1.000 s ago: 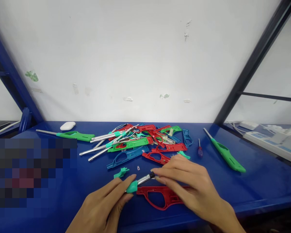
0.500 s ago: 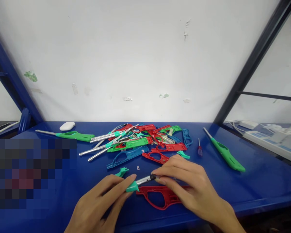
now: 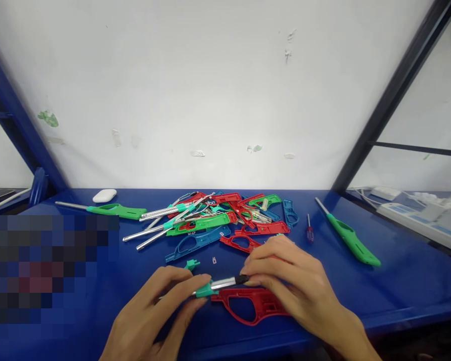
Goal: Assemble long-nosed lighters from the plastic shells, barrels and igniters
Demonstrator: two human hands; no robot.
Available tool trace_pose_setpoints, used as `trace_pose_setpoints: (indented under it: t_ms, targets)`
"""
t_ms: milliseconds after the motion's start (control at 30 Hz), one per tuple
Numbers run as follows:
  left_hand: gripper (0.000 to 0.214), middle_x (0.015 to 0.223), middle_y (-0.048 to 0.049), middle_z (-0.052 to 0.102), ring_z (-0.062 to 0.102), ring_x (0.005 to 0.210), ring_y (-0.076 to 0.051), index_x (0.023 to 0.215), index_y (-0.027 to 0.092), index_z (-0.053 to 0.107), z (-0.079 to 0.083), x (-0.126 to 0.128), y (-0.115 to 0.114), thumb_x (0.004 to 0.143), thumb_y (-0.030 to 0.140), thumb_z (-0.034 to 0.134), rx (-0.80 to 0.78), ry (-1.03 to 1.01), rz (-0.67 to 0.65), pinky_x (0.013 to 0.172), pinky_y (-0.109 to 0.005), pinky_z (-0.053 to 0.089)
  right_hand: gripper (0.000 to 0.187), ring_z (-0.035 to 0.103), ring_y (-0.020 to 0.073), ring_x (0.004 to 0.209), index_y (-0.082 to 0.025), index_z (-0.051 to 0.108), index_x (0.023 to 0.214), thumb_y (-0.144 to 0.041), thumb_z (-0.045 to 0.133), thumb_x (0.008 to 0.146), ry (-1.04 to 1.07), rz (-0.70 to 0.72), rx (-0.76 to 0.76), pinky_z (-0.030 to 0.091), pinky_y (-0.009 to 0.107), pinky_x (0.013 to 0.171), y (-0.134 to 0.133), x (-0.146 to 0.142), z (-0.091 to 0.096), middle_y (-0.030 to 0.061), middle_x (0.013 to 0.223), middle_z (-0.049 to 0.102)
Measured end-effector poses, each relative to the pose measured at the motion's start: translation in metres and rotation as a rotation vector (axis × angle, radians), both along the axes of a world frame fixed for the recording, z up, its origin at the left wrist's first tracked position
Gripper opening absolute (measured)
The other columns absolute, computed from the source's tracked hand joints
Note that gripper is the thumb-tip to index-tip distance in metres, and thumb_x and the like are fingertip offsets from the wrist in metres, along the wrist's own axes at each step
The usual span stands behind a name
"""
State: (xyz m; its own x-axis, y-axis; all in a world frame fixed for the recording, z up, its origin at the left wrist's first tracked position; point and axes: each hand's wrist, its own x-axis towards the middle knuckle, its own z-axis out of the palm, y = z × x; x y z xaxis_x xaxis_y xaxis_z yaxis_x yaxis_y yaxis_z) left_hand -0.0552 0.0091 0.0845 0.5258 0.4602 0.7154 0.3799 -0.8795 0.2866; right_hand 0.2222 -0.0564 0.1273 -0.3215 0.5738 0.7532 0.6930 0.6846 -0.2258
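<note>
Pinching the metal tube (image 3: pixel 223 284) by its teal collar (image 3: pixel 204 290), there's the left hand (image 3: pixel 152 306), while the right hand (image 3: pixel 302 278) grips what looks like its black end (image 3: pixel 241 280), tube near a red handle shell (image 3: pixel 261 302) on the blue table (image 3: pixel 361 293), piled lighter parts (image 3: pixel 206 223) beyond.

Wall (image 3: pixel 195 85): white, scuffed, upright behind the blue tabletop (image 3: pixel 402 281)
Green patch (image 3: pixel 48 119): ragged, on the wall's left part
Torn strip (image 3: pixel 197 153): pale, low on the wall near its middle
White case (image 3: pixel 104 195): rounded, lying near the tabletop's back left corner
Left post (image 3: pixel 17 90): blue, slanting in view
Right post (image 3: pixel 393 95): dark, slanting the other way
Crossbar (image 3: pixel 417 149): thin, dark, meeting the right post
Power strip (image 3: pixel 406 219): white, at far right, white cables (image 3: pixel 364 198) beside it
</note>
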Motion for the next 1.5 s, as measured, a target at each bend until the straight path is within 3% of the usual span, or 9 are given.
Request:
trace_pose_setpoints:
  t_ms: [433, 667, 833, 1133, 1500]
  targets:
    - [0.02, 0.11, 0.0018, 0.07, 0.077, 0.089, -0.007, 0.126, 0.032, 0.07, 0.0, 0.0, -0.005, 0.114, 0.028, 0.055, 0.05, 0.012, 0.057, 0.087, -0.013, 0.059, 0.023, 0.073, 0.0148, 0.081, -0.02, 0.077, 0.101, -0.024, 0.059, 0.114, 0.006, 0.048, -0.025, 0.054, 0.032, 0.076, 0.0, -0.008, 0.002, 0.002, 0.094, 0.081]
    - [0.033, 0.108, -0.0021, 0.068, 0.073, 0.088, -0.009, 0.135, 0.024, 0.067, 0.0, 0.005, -0.007, 0.108, 0.008, 0.057, 0.059, -0.008, -0.016, 0.081, -0.015, 0.059, 0.018, 0.075, 0.0149, 0.085, -0.02, 0.077, 0.111, -0.02, 0.059, 0.113, -0.057, 0.035, 0.018, 0.055, 0.031, 0.078, -0.002, -0.005, 0.0, 0.0035, 0.1, 0.081]
    - [0.034, 0.105, -0.0047, 0.067, 0.073, 0.087, -0.011, 0.134, 0.018, 0.067, 0.004, 0.009, -0.008, 0.107, 0.004, 0.053, 0.072, -0.029, -0.034, 0.079, -0.017, 0.061, 0.015, 0.078, 0.0171, 0.09, -0.02, 0.075, 0.119, -0.025, 0.062, 0.113, -0.12, -0.01, 0.067, 0.057, 0.033, 0.086, -0.003, -0.002, -0.007, 0.0055, 0.103, 0.082]
    - [0.032, 0.104, -0.0034, 0.069, 0.075, 0.078, -0.006, 0.138, 0.019, 0.065, 0.003, 0.009, -0.008, 0.113, 0.011, 0.047, 0.054, 0.006, -0.073, 0.073, -0.012, 0.059, 0.024, 0.072, 0.0164, 0.078, -0.018, 0.075, 0.125, -0.009, 0.058, 0.11, -0.17, 0.001, 0.115, 0.055, 0.034, 0.073, 0.0, 0.002, -0.009, 0.0078, 0.103, 0.082]
    - [0.033, 0.111, 0.0, 0.071, 0.078, 0.09, -0.006, 0.142, 0.027, 0.062, -0.002, 0.005, -0.005, 0.114, 0.016, 0.047, 0.059, 0.113, -0.011, 0.084, -0.011, 0.06, 0.034, 0.072, 0.0179, 0.084, -0.017, 0.075, 0.131, -0.006, 0.049, 0.112, -0.172, 0.032, 0.075, 0.055, 0.034, 0.075, 0.001, 0.002, -0.005, 0.0088, 0.108, 0.083]
